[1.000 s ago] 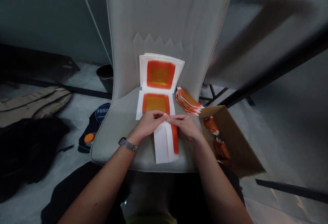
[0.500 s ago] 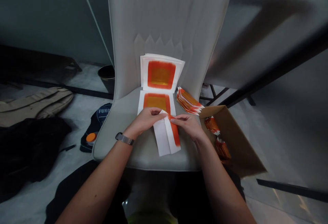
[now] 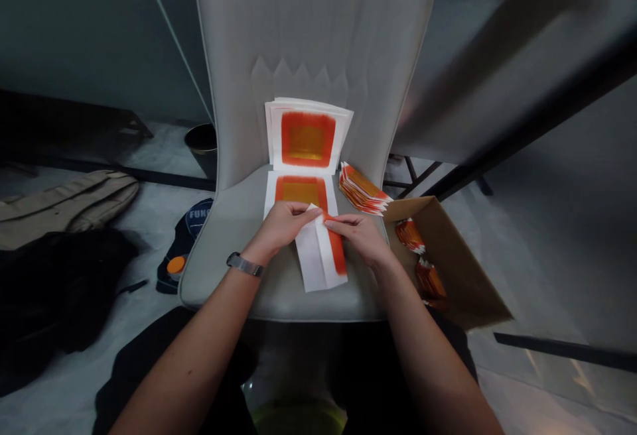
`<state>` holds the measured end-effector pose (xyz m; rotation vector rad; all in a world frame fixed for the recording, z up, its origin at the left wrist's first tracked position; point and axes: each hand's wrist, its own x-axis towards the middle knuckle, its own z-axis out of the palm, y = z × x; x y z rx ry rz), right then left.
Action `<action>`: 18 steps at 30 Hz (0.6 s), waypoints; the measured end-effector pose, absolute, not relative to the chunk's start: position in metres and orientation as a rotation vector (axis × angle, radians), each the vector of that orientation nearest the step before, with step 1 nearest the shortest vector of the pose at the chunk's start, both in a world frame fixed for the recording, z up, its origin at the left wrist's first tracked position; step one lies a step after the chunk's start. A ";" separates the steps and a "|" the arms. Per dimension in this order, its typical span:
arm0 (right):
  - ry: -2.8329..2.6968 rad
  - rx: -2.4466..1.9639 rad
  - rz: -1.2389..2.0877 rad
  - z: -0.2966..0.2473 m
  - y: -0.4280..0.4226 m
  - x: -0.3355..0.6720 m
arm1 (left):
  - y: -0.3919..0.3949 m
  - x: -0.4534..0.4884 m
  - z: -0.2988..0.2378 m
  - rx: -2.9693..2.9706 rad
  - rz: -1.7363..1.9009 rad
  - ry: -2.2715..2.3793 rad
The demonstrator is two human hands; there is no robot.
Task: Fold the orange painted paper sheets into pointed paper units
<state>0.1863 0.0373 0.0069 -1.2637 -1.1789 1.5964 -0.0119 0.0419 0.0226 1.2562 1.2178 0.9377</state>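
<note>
A partly folded sheet of paper, white with an orange-red band on its right side, is between my two hands above the chair seat. My left hand pinches its upper left edge, thumb on top. At its upper right, my right hand grips the fold between thumb and fingers. Just behind lies a flat stack of paper sheets with an orange and gold square printed on it. More of these sheets lean against the chair back. Right of them sits a pile of folded papers.
The grey chair carries all the papers. An open cardboard box with bundles of folded papers stands at its right. On the floor to the left are a dark bin, an orange-capped bottle, a beige bag and a black bag.
The whole view has shifted slightly, so everything sits a little higher and further left. Both hands keep hold of the paper, with the right fingers slightly moved along the fold.
</note>
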 end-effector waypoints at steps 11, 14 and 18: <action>-1.182 -1.377 1.609 0.003 0.003 0.209 | 0.041 -0.005 0.009 0.946 1.257 1.273; -1.200 -1.386 1.601 -0.001 -0.012 0.215 | 0.034 -0.004 0.008 1.007 1.132 1.248; -1.243 -1.418 1.491 0.000 -0.027 0.228 | 0.026 -0.010 0.017 1.218 0.890 1.202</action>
